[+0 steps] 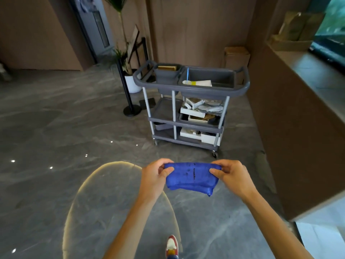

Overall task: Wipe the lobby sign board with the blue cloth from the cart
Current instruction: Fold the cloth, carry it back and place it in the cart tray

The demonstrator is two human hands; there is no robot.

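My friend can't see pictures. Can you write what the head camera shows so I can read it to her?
Two bare hands, left hand and right hand, hold a folded blue cloth stretched between them above a grey marble floor. Ahead stands a grey three-shelf cleaning cart near a brown wall.

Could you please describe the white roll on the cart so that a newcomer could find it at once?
Find the grey cart by the brown wall. In its top right tub lies the white roll on its side. Only it has a yellow band.
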